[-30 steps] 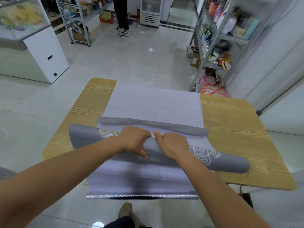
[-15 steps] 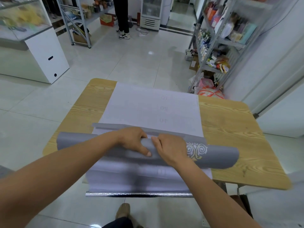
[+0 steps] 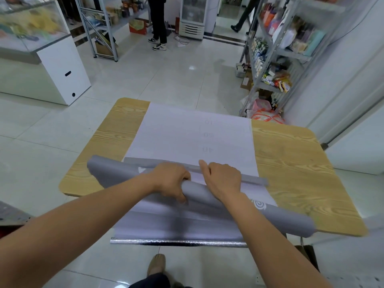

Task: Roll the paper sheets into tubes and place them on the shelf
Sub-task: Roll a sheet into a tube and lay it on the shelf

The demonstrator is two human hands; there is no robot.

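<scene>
Tube [image 3: 291, 218]: grey, matte, cylindrical | left hand [image 3: 172, 181], right hand [image 3: 223, 181] wrapped round

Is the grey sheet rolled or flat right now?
Rolled: the grey sheet forms a tube, left hand and right hand gripping its middle.

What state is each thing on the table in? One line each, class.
Tube: rolled, slanted across the table.
Left hand: grips the tube.
Right hand: grips the tube.
Sheet: unrolled, flat.
Thin roll: rolled, lying across the sheet.
Foil edge: hangs past the table's near edge.
</scene>
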